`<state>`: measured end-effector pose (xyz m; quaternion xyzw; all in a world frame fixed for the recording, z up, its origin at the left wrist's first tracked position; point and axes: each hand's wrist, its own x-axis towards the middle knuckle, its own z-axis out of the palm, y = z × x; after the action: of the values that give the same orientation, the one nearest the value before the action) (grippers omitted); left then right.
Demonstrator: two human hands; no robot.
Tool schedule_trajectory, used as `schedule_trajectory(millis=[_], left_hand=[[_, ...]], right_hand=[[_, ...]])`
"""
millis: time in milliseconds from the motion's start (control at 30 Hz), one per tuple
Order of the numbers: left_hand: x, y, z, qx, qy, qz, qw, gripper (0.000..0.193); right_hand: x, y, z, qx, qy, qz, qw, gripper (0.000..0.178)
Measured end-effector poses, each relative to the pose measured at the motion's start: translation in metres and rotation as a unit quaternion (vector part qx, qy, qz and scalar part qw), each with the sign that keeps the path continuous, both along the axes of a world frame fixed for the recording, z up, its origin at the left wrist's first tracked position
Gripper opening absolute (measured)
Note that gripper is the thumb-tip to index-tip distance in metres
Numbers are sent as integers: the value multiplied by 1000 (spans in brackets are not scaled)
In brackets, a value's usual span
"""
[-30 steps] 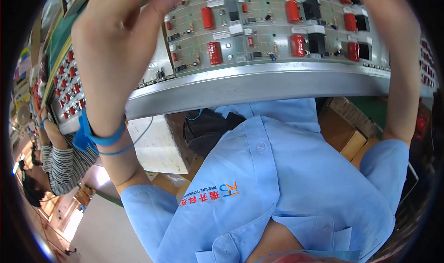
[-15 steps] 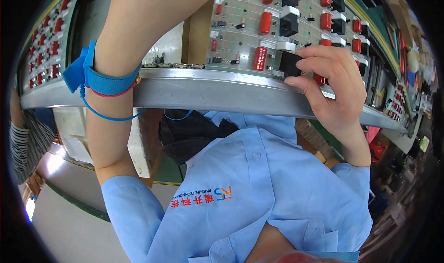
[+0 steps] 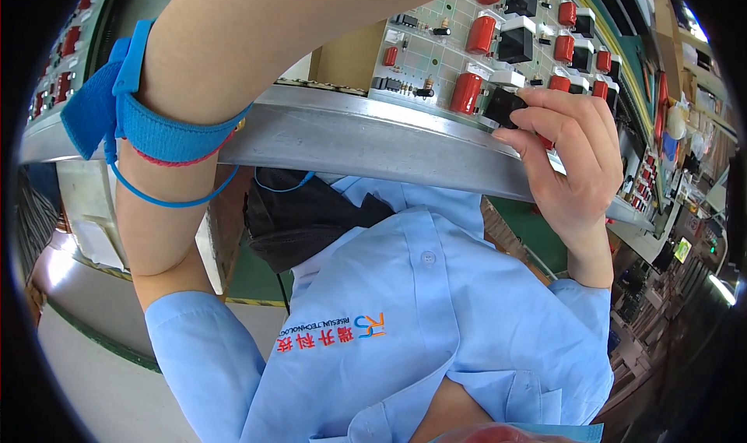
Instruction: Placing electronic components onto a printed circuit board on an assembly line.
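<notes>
My right hand [image 3: 574,151] is at the near edge of a circuit board panel [image 3: 440,58], thumb and fingers closed on a black block-shaped component [image 3: 503,107]. That component sits at the board's near row, against a white block [image 3: 507,78] and beside a red capacitor [image 3: 467,93]. Similar red, black and white parts stand in rows farther up the panel. My left forearm [image 3: 194,61], wearing a blue wrist strap [image 3: 183,134] with a thin cord, reaches across the upper left. The left hand itself lies beyond the top edge, out of sight.
A grey metal rail [image 3: 366,135] runs along the near side of the panel. Beside the panel is a brown cardboard piece [image 3: 348,63]. Another populated board [image 3: 66,58] is at the far left. A black cloth-like item [image 3: 307,225] hangs below the rail. Assorted goods crowd the right side.
The whole view has shifted slightly. My left forearm appears larger and farther left. My right hand stays on the same black component, its fingertips barely moved against it.
</notes>
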<state>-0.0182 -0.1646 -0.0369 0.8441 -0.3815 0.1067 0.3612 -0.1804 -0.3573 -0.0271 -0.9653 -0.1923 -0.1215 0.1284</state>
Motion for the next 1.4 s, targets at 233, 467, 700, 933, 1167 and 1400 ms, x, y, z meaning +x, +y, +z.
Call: schedule_trajectory(millis=[233,467,700,933,1167,1400], left_hand=[[-4,7,27,115,69,64,989,31],[4,-18,35,186,103,60,975,48],[17,-5,-10,197,175,3,965,70],[11,-30,-6,164,225,-61,959,63],[17,-69,-4,264,179,-168,933,64],[-17,-152,-11,212,142,-280,926,53]], right_hand=[[6,6,-2,-18,-73,59,995,32],[-10,-5,6,26,-80,67,994,38],[-26,8,-14,80,-123,128,981,29],[-32,3,-15,76,-144,109,981,24],[-15,20,-35,23,-123,47,991,22],[-35,-19,-30,-68,20,-125,990,11]])
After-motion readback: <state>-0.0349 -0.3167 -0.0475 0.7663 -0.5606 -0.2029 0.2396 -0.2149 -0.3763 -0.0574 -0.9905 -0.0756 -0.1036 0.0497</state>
